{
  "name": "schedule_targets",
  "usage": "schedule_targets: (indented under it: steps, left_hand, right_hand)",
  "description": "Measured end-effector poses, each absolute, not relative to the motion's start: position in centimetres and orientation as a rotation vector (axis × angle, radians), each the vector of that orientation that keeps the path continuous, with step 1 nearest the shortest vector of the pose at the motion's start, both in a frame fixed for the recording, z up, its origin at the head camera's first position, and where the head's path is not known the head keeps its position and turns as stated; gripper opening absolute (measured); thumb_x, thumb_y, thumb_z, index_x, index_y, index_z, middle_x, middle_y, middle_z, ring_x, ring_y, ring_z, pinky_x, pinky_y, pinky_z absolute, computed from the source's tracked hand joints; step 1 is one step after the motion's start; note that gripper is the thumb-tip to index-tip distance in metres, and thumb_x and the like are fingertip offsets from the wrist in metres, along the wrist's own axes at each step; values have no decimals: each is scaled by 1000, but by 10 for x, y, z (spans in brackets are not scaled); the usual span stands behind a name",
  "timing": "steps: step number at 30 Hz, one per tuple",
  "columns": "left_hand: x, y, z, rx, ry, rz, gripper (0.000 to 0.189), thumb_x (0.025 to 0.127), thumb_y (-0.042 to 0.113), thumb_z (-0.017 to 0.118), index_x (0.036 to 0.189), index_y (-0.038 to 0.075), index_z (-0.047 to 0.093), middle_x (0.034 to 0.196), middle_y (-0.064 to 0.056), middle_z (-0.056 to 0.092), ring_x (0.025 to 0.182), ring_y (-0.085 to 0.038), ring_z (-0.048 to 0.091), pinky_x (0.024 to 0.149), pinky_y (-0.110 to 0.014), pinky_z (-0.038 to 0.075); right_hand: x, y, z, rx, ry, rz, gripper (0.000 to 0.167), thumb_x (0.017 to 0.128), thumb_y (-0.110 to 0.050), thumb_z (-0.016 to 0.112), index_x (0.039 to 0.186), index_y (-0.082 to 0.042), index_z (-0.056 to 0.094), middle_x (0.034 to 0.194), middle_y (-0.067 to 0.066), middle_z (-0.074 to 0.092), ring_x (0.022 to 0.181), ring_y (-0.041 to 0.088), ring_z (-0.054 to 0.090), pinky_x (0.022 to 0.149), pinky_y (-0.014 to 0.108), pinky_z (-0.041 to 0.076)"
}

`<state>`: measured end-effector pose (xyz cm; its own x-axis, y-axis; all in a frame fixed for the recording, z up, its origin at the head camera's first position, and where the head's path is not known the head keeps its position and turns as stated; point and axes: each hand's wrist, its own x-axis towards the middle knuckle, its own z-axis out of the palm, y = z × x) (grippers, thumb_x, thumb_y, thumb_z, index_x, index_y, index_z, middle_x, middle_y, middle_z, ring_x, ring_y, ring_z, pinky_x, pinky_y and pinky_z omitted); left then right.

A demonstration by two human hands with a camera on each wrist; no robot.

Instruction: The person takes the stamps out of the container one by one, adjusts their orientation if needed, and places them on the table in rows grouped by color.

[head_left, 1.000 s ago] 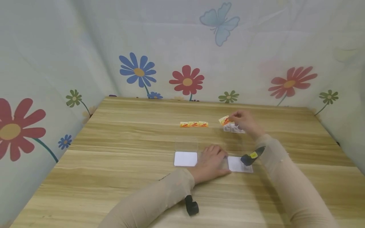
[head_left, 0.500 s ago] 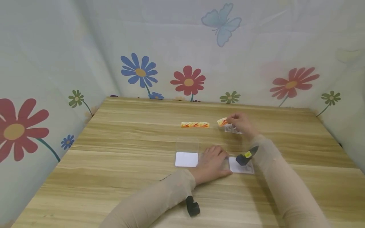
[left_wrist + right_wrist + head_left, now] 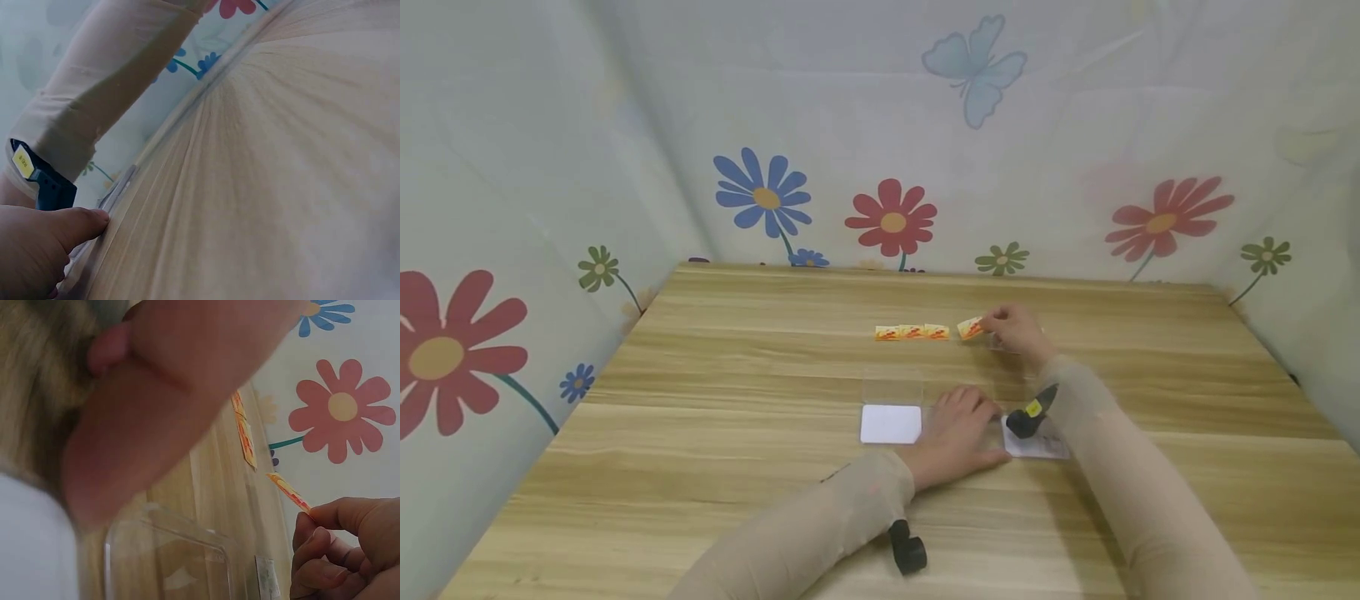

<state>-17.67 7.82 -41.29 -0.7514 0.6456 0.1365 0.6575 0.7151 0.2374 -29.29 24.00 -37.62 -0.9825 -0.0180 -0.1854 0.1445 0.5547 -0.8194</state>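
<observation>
In the head view, my right hand (image 3: 1018,333) pinches a small flat yellow-and-orange packet (image 3: 970,327) by one end, just above the table. To its left, several matching packets (image 3: 912,332) lie in a row, edge to edge. Pale, face-down pieces are partly hidden beneath the right hand; one pale piece (image 3: 267,578) shows in the right wrist view. My left hand (image 3: 958,433) rests between two white rectangles, fingers spread and relaxed, over something clear that it mostly covers. Its thumb (image 3: 81,225) lies straight in the left wrist view.
A clear plastic case with a white base (image 3: 891,423) and raised clear lid (image 3: 892,387) stands left of the left hand. Another white rectangle (image 3: 1037,446) lies right of it, under the right forearm. A flowered curtain (image 3: 820,100) hangs behind the wooden table (image 3: 722,467).
My right hand has moved left with the packet, bringing it close to the right end of the row. The left hand has stayed in place.
</observation>
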Motion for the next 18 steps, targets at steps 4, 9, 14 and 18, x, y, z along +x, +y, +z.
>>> schedule_targets:
  steps: [4, 9, 14, 18]
  left_hand:
    - [-177, 78, -414, -1095, -2862, -427, 53, 82, 57, 66, 120, 21, 61, 121, 4, 54, 117, -14, 48, 102, -31, 40]
    - [-178, 78, -417, -1094, -2855, -418, 54, 81, 58, 66, 120, 21, 60, 121, 4, 53, 116, -13, 47, 101, -30, 40]
    - [-178, 78, -417, -1090, -2859, -411, 54, 81, 58, 66, 119, 21, 60, 121, 5, 53, 116, -13, 47, 100, -30, 40]
    - [-178, 78, -417, -1089, -2862, -400, 54, 81, 59, 65, 120, 20, 61, 122, 4, 53, 117, -13, 47, 101, -30, 40]
  right_hand:
    - [-295, 237, -379, 100, 2647, -1350, 29, 94, -14, 54, 111, 9, 59, 75, 2, 58, 62, 9, 50, 58, 18, 42]
    - [-297, 233, -381, 110, 2656, -1300, 28, 92, -14, 52, 108, 8, 61, 65, -3, 53, 58, 8, 46, 55, 19, 39]
    - [-298, 231, -382, 116, 2693, -1240, 21, 90, -14, 52, 95, 4, 61, 63, -3, 50, 56, 9, 44, 52, 21, 38]
    - [-298, 230, -382, 115, 2723, -1195, 17, 90, -14, 52, 88, 1, 60, 64, -1, 50, 57, 11, 45, 53, 23, 37]
